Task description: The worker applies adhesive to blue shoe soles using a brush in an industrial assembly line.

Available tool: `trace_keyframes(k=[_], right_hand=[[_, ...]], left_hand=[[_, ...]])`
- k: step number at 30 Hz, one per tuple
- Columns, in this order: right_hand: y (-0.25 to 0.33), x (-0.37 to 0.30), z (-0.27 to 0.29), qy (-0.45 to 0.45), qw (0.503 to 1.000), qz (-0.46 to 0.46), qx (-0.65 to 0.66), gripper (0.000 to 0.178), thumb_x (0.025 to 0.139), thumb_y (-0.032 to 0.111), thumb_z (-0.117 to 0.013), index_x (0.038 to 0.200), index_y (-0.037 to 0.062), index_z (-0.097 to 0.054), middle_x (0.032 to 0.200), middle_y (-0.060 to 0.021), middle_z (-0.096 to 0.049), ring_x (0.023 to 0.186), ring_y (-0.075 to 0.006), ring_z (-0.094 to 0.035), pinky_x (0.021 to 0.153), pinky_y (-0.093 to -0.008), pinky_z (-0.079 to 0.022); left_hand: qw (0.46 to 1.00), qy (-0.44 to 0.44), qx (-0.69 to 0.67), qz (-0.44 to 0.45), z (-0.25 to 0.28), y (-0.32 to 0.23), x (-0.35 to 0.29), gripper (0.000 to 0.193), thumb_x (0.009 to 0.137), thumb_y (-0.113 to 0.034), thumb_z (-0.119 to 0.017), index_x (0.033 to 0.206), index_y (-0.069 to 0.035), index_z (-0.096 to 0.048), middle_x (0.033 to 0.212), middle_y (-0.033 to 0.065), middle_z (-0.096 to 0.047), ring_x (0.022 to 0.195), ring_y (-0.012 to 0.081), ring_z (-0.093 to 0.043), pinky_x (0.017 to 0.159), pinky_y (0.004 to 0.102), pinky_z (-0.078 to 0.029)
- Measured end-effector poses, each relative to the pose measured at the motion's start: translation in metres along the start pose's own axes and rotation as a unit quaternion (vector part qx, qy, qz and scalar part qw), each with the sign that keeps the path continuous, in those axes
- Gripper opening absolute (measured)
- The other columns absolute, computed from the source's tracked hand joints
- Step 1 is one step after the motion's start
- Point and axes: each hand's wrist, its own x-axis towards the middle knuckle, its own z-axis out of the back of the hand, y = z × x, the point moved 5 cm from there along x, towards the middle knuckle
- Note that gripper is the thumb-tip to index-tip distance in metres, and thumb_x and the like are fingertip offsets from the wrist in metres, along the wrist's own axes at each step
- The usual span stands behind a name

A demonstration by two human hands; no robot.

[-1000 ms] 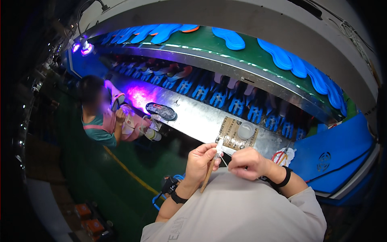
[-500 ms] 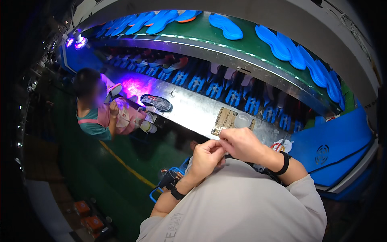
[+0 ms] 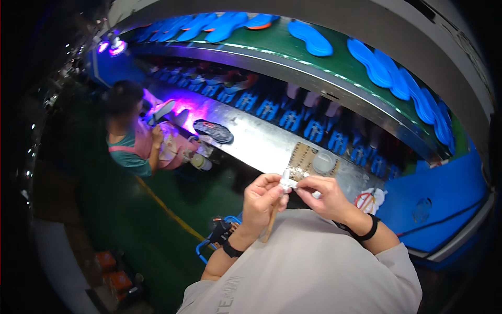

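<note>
Between the finger and thumb of my left hand is a slim wooden-handled stick with a white upper end, its handle slanting down toward my shirt. Whether that end is bristle or wrapping I cannot tell. My right hand is closed in a pinch on a narrow white strip that runs to the stick's white part. Just beyond my hands, a clear round plastic cup stands on a piece of brown printed cardboard on the metal ledge.
A dark shoe sole lies farther left on the ledge, near purple light. At the left a co-worker holds a shoe part. Blue soles line the green upper belt. Red-handled scissors and white material lie right of my hands.
My hands have turned and come slightly apart, bringing the stick and white strip into sight. The surroundings have shifted a little right and down in the picture.
</note>
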Motion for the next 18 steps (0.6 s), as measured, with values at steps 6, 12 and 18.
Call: trace_keyframes(k=[6, 12, 18], right_hand=[[0.021, 0.001, 0.013, 0.059, 0.981, 0.183, -0.040, 0.011, 0.069, 0.003, -0.071, 0.079, 0.0071, -0.068, 0.077, -0.0072, -0.065, 0.095, -0.0328, -0.065, 0.094, -0.0463, -0.048], [0.017, -0.006, 0.006, 0.072, 0.960, 0.268, 0.025, 0.010, 0.065, 0.007, -0.068, 0.075, 0.0049, -0.069, 0.065, -0.0069, -0.062, 0.069, -0.0248, -0.064, 0.079, -0.0398, -0.054], [-0.016, -0.002, -0.002, 0.062, 0.981, 0.124, 0.133, 0.007, 0.082, 0.002, -0.062, 0.077, -0.0006, -0.066, 0.063, -0.0070, -0.061, 0.051, -0.0144, -0.055, 0.050, -0.0272, -0.041]], left_hand=[[0.999, -0.004, 0.010, 0.051, 0.003, 0.021, 0.004, 0.021, 0.099, -0.008, -0.059, 0.118, 0.000, -0.061, 0.087, 0.0054, -0.066, 0.069, 0.0094, -0.061, 0.060, 0.0230, -0.049], [0.993, 0.028, -0.093, 0.063, 0.006, 0.038, 0.006, 0.022, 0.100, -0.014, -0.061, 0.115, 0.002, -0.060, 0.084, 0.0050, -0.065, 0.063, 0.0084, -0.060, 0.051, 0.0209, -0.048], [0.991, 0.073, -0.102, 0.051, 0.011, 0.026, 0.004, 0.022, 0.099, -0.011, -0.062, 0.117, 0.002, -0.061, 0.091, 0.0072, -0.066, 0.069, 0.0099, -0.061, 0.055, 0.0224, -0.048]])
